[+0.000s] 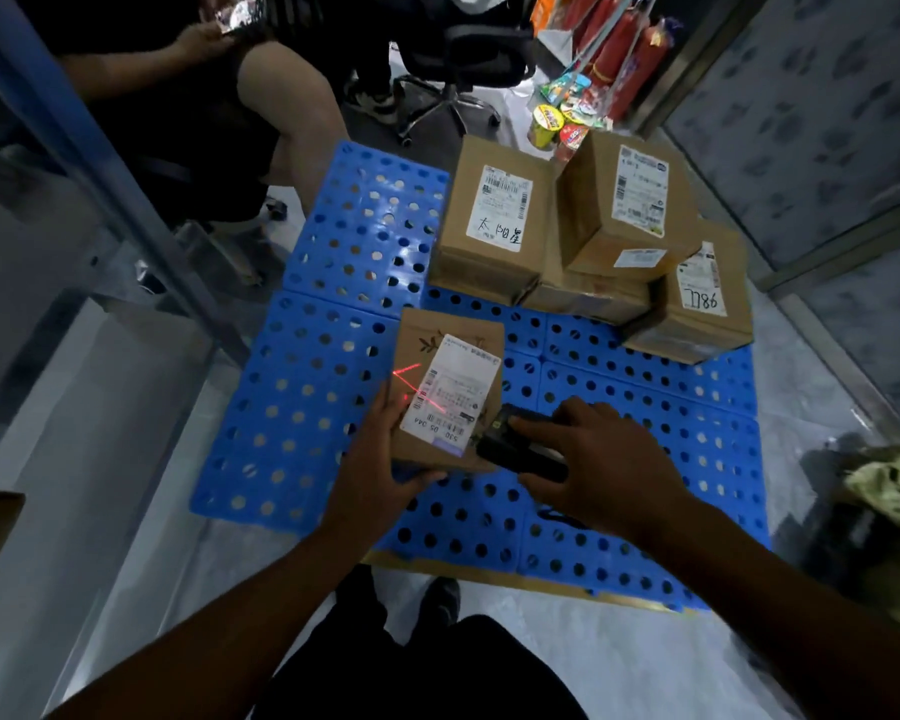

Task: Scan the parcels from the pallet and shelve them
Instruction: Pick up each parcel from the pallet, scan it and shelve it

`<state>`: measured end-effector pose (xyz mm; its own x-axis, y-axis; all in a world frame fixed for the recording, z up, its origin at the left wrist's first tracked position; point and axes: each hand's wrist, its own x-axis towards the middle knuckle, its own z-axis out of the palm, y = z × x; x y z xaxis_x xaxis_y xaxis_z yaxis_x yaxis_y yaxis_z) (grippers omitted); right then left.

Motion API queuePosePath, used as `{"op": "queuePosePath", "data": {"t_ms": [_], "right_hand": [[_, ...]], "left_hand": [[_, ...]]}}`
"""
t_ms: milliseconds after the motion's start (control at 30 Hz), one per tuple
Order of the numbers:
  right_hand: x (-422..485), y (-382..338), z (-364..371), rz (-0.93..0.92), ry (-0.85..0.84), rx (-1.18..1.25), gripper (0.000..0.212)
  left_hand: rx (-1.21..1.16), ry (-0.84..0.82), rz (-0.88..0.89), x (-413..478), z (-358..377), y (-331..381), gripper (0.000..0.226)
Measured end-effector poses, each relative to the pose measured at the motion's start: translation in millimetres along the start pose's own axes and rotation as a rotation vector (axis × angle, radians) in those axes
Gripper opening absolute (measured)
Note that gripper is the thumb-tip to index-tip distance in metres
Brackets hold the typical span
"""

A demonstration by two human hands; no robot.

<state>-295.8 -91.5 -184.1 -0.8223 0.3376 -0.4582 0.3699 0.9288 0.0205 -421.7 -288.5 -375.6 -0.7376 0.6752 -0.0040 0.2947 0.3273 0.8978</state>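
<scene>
Cardboard is filling the left hand [380, 459], which is gripping a small parcel [450, 330] by its near corner over the near middle of the blue pallet [333, 356]. The right hand [593, 459] is clasping a black scanner [520, 449] and aiming it at the label [453, 397]. Its red laser line [411, 387] is spilling partly past the label's left edge, so the beam is probably needing a nudge onto the barcode while the parcel is being held level. More parcels [593, 241] are sitting on the pallet's far side.
</scene>
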Motion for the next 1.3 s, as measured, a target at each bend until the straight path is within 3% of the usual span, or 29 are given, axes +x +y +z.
{"op": "queuePosePath", "data": {"t_ms": [567, 933, 1000, 1133, 1300], "right_hand": [[7, 18, -18, -0.133, 0.012, -0.244, 0.07], [5, 60, 6, -0.248, 0.101, -0.084, 0.064], [9, 65, 13, -0.259, 0.09, 0.087, 0.063], [23, 65, 28, -0.23, -0.019, 0.793, 0.06], [41, 16, 27, -0.293, -0.143, 1.097, 0.058]], "left_hand": [[0.007, 0.061, -0.032, 0, 1, 16, 0.103], [0.134, 0.18, -0.13, -34, 23, 44, 0.102], [0.147, 0.258, -0.125, -46, 27, 56, 0.1], [0.047, 0.471, -0.183, -65, 26, 84, 0.095], [-0.018, 0.746, -0.268, -84, 4, 103, 0.097]]}}
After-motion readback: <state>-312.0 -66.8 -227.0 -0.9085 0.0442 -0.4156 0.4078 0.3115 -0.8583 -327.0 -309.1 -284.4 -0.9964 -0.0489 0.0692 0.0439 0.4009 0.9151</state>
